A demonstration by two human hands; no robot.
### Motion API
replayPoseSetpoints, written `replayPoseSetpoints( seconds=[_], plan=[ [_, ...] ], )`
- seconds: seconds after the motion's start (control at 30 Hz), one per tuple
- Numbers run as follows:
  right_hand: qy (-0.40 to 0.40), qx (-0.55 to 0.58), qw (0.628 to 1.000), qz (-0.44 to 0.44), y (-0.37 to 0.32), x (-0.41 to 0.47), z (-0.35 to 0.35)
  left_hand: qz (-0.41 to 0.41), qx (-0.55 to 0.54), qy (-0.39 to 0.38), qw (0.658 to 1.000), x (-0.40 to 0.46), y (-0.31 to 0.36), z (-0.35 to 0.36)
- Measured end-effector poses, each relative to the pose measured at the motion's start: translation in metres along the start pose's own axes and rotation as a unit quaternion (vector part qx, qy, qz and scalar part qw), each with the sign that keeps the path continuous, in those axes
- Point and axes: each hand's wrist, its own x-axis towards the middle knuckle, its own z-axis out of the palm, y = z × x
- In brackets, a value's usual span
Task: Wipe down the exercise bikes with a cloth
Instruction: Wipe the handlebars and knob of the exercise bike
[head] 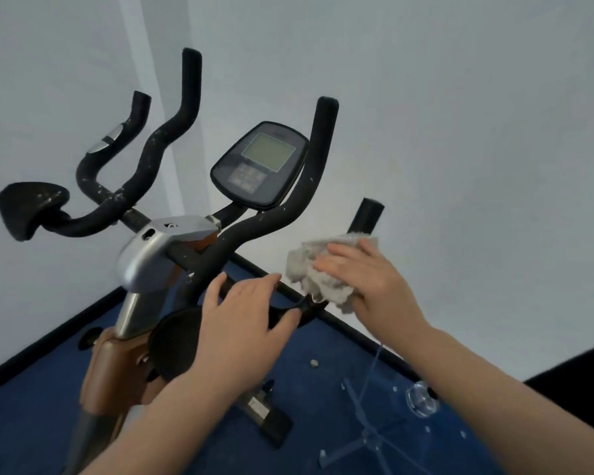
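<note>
Your right hand (364, 275) is wrapped round a crumpled grey cloth (318, 269), fingers curled over it, pressing it onto the lower right handlebar (366, 214) of the exercise bike (144, 258), just below that bar's black end stub. Your left hand (244, 310) sits w/ fingers bent over the black bar near the right arm pad (175, 341), thumb on the far side; it grips that bar, close beside the cloth hand but not touching it. The bike fills the left and centre of the view: black foam bars scuffed w/ white flecks, the console (259, 164) w/ its greenish screen tilted toward you between the two tall horns, a silver clamp housing at the stem, orange-brown frame below. The left arm pad (31, 207) sticks out at far left. Behind it all is a pale wall (460, 97); below, blue floor (323, 389) w/ a black skirting line at the wall. A clear plastic piece (420, 399) lies on the floor at lower right, exact kind can't tell.
</note>
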Motion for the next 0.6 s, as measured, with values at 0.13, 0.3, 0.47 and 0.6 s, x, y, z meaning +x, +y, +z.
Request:
replayPoseSetpoints(
  seconds=[0.13, 0.3, 0.47, 0.6],
  plan=[
    [0.043, -0.113, 0.993, -0.014, 0.031, 0.020, -0.013, 0.025, 0.025, 0.003, 0.999, 0.001, 0.003, -0.002],
    [0.034, -0.065, 0.997, -0.038, 0.023, 0.007, 0.003, 0.046, 0.025, -0.011, 0.999, 0.013, 0.005, 0.000],
    [0.009, -0.165, 0.981, -0.103, 0.052, 0.043, -0.028, 0.040, 0.020, 0.003, 0.999, 0.016, 0.000, 0.005],
    [0.047, 0.005, 0.994, 0.095, 0.041, 0.052, -0.030, 0.032, 0.017, 0.006, 0.999, 0.016, 0.000, 0.005]
  ],
)
